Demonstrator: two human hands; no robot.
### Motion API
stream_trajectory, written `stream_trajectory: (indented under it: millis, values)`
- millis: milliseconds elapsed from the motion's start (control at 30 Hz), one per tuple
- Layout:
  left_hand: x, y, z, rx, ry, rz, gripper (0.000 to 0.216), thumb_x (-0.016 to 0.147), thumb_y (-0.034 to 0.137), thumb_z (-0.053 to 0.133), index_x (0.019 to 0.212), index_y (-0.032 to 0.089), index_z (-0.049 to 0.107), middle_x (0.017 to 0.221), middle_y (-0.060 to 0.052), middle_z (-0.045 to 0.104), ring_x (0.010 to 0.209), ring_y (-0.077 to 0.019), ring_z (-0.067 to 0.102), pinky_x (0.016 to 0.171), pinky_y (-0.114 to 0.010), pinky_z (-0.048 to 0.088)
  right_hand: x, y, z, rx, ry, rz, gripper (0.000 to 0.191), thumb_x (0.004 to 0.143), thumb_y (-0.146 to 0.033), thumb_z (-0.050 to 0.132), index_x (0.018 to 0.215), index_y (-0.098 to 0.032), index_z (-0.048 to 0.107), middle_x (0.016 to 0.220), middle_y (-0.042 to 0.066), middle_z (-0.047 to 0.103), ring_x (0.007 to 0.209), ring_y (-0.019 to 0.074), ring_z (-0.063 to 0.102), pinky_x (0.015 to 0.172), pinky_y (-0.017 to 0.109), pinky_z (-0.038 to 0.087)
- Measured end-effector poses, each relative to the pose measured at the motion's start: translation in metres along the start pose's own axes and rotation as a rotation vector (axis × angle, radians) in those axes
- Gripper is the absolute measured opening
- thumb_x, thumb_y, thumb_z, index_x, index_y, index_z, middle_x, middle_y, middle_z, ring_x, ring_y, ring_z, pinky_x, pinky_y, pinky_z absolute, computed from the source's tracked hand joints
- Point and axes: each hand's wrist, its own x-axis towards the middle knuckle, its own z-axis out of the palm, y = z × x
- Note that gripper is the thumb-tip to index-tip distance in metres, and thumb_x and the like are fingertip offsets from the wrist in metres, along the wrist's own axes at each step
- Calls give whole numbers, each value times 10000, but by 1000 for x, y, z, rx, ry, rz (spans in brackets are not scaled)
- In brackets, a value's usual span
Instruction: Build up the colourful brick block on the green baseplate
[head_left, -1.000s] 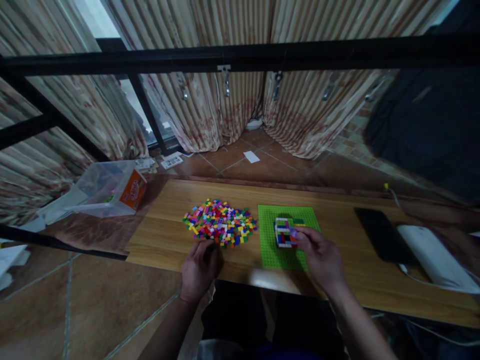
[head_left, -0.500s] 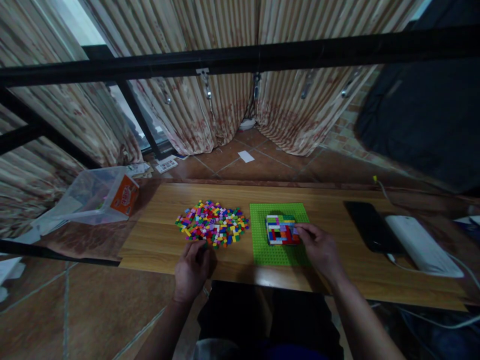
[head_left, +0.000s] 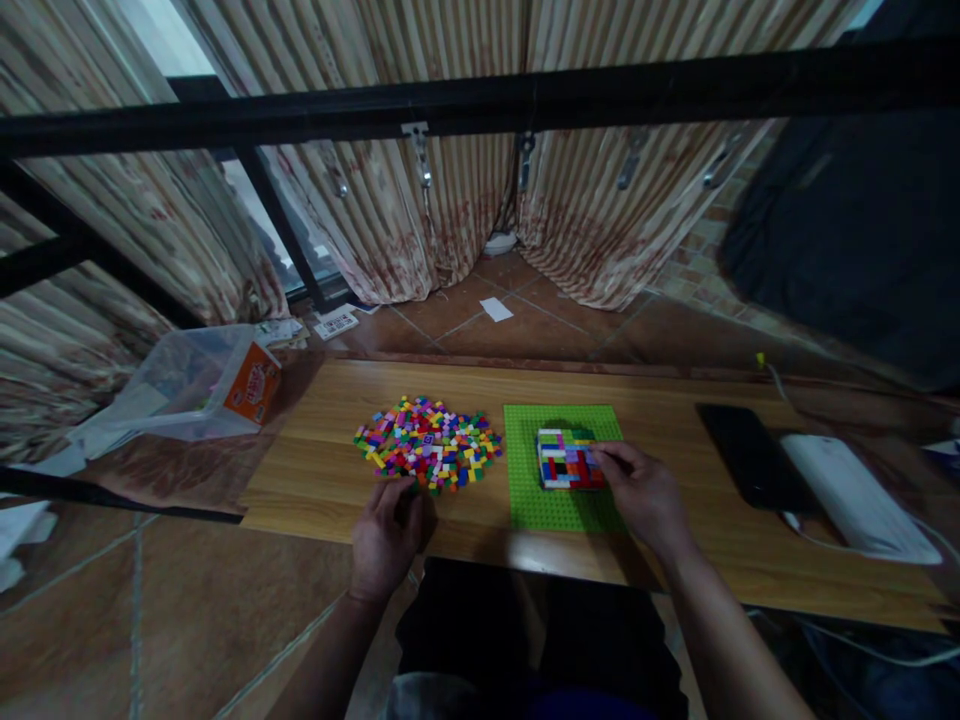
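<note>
A heap of small coloured bricks (head_left: 427,443) lies on the wooden table (head_left: 675,550). My left hand (head_left: 388,535) rests at the heap's near edge, fingers curled down on the bricks; what it holds, if anything, is hidden. To the right lies a green baseplate (head_left: 559,505) carrying a multicoloured brick block (head_left: 568,460). My right hand (head_left: 646,495) rests on the plate with its fingertips pinched against the block's right side.
A clear plastic bin with an orange label (head_left: 199,380) stands on a lower surface at the left. A black phone (head_left: 750,455) and a white device with a cable (head_left: 855,490) lie at the table's right. A black metal bar (head_left: 480,100) crosses overhead, curtains behind.
The view has shifted a little. The brick block has gone from tilted up on its side to lying flat on the baseplate under my right hand. My left hand stays by the heap.
</note>
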Motion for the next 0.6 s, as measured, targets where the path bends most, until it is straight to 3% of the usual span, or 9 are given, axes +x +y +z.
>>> stream_trajectory:
  millis: [167,433,600]
  values:
    - [1,2,-1,3,-2,4,233,861,309,565,1064,206,613,1021,-63,651,911,-184,655,797,-300,550,2,4,0,-7,46,-64,283,795,-450,601,837,-200,727,892,74,711,833,222,648,793,373,501]
    - [1,3,-1,9,-2,1,236,858,300,569,1071,208,608,1021,-63,657,899,-182,661,795,-301,549,0,2,4,144,106,-5,288,756,-448,659,863,-189,724,877,77,732,800,230,674,756,391,542]
    - [2,6,-2,1,-9,-1,230,860,299,563,1064,202,607,1023,-65,652,898,-179,655,787,-294,546,-4,0,1,111,54,-57,290,766,-449,658,891,-194,717,915,81,730,817,227,677,771,390,547]
